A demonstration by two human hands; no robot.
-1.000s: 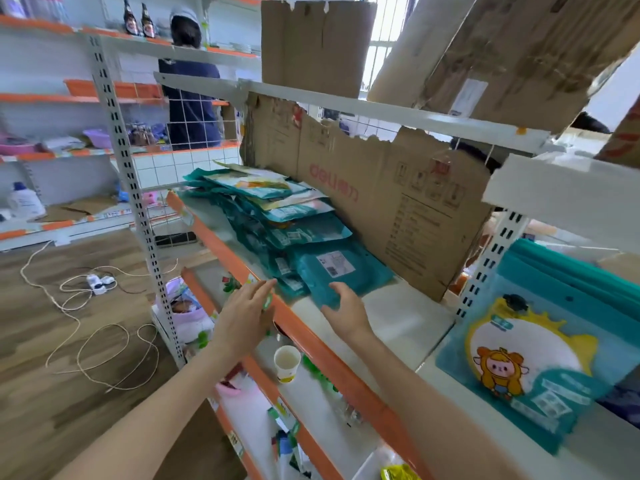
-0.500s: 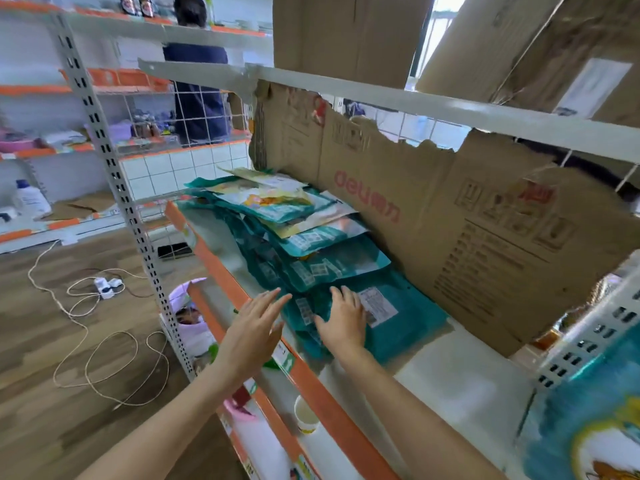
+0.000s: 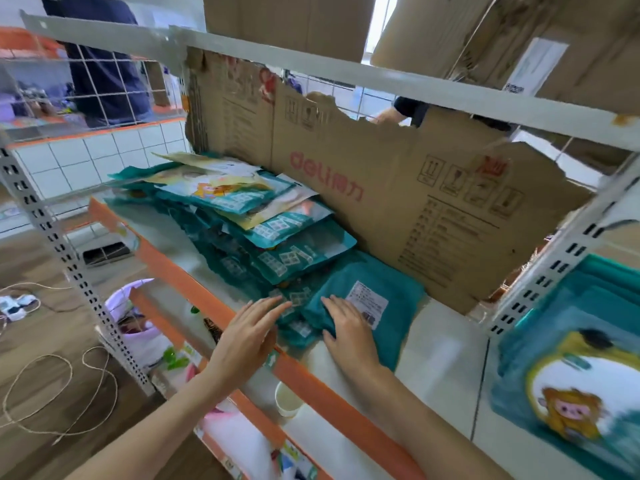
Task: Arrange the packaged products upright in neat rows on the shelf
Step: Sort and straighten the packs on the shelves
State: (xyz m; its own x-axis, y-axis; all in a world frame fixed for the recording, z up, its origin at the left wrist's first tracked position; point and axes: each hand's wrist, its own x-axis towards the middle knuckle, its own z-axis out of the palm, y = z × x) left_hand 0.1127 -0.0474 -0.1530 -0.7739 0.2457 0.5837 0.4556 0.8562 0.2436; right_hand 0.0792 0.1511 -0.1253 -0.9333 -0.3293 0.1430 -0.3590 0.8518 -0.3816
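Packets: a slumped row of teal packaged products [image 3: 277, 244] lies overlapping on the shelf [image 3: 440, 344], leaning back toward the far left, none upright.
Nearest packet: a plain teal pack [image 3: 388, 289] with a white label and barcode lies flat at the near end of the row, just in front of the cardboard.
Right hand: the right hand [image 3: 349, 334] rests palm down on the near edge of that pack, fingers [image 3: 334, 304] straight and spread, gripping nothing.
Left hand: the left hand [image 3: 246, 336] sits at the orange shelf lip [image 3: 194, 282], fingers extended toward the row's front corner, tips touching the packets, not curled round any.
Backing: a torn brown cardboard sheet [image 3: 398, 209] with red lettering stands behind the row.
Right bay: more teal packs [image 3: 571, 375] with a cartoon figure stand beyond the upright post [image 3: 554, 258].
Below: a paper cup [image 3: 287, 401] sits on the lower shelf.
Floor: looped cable [image 3: 52, 393] on wood flooring.
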